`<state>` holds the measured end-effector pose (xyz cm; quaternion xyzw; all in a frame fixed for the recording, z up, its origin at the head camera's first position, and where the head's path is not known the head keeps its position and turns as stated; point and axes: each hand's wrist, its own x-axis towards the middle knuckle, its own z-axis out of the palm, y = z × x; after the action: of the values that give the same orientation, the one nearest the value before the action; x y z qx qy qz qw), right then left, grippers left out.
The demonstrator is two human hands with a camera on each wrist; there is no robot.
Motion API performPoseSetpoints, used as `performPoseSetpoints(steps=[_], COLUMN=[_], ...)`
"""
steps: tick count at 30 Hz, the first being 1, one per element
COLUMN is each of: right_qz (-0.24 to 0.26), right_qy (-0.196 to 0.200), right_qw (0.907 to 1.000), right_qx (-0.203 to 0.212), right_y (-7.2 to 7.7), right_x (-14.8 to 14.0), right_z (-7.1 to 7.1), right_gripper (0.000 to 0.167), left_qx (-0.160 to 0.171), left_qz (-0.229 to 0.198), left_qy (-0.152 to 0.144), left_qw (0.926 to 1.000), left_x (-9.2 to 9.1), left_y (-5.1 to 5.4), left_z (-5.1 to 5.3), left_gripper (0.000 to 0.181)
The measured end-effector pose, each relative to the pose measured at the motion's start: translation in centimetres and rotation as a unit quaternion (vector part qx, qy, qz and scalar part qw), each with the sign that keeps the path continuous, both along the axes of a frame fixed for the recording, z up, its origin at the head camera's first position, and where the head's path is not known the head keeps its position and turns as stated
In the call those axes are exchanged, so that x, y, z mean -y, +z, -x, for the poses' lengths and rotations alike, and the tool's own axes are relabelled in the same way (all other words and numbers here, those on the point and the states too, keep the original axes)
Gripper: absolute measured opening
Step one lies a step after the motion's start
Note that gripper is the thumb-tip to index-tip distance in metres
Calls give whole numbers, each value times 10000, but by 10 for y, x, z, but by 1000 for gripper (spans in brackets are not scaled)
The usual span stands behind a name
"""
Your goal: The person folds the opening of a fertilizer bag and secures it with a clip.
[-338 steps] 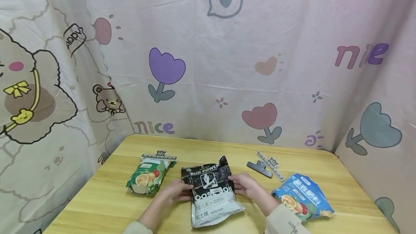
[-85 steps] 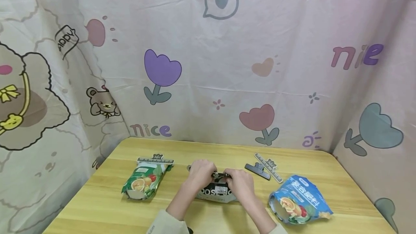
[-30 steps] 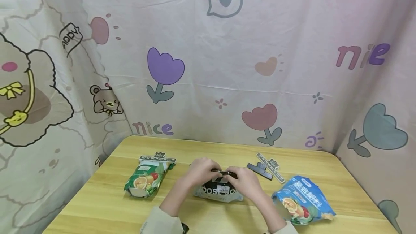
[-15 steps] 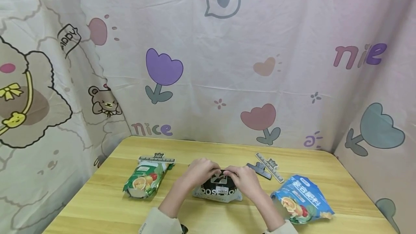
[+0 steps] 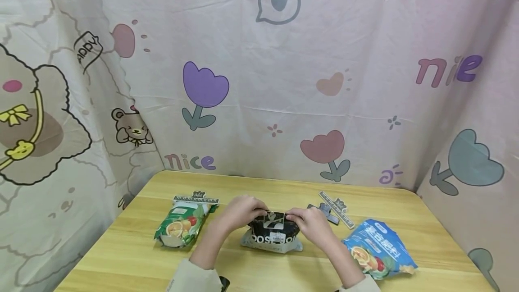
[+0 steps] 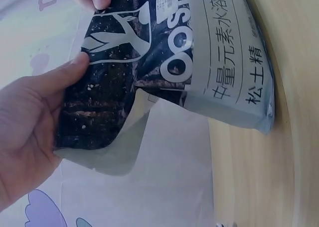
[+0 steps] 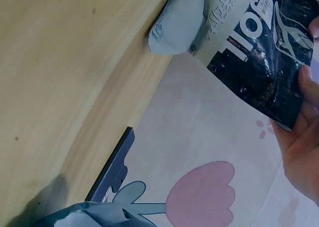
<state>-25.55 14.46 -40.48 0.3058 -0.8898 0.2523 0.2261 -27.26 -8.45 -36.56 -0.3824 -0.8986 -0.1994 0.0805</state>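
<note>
A black-and-white bag [image 5: 276, 240] with "LOOSE SOIL" lettering stands in the middle of the wooden table, its black upper part raised between both hands. My left hand [image 5: 242, 214] pinches the top edge on the left, thumb on the near face. On the opposite side, my right hand [image 5: 314, 226] pinches the same edge between thumb and fingers. The left wrist view shows the bag [image 6: 199, 53] with its top flattened and its side creased inward beside the left hand [image 6: 35, 117]. In the right wrist view, the fingers of the right hand [image 7: 304, 147] lie behind the bag [image 7: 264, 48].
To the left lies a green bag [image 5: 180, 224] with a piano-key clip [image 5: 196, 199] across its top. A blue bag [image 5: 381, 249] lies at right. Behind it are a black clip [image 5: 326, 212] and another piano-key clip [image 5: 337, 209]. A patterned curtain [image 5: 251, 116] encloses the table.
The bag lay flat earlier with hands at its sides; later it was upright with its top bunched under both hands. Now the hands have spread apart, and more of the black top shows.
</note>
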Motion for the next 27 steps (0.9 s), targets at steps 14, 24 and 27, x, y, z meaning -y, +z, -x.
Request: performPoseSetpoints(steps=[14,24,27], right_qz=[158,370,192], right_qy=[-53,-180,-323], right_qw=[9984,9942,9949], right_qx=[546,996,933], right_y=[-2,-2,-2], right_x=[-16,-18,-18], right_z=[0,2,1], right_gripper=[11,13,15], left_qx=[1097,1055,819], left_qz=[-795,-979,-638], left_qy=[204,201,281], left_qw=[9906,9894,9942], left_x=[27,34,32], left_y=[-5,-10,-6], left_z=[2,5,5], left_gripper=[15,14,16])
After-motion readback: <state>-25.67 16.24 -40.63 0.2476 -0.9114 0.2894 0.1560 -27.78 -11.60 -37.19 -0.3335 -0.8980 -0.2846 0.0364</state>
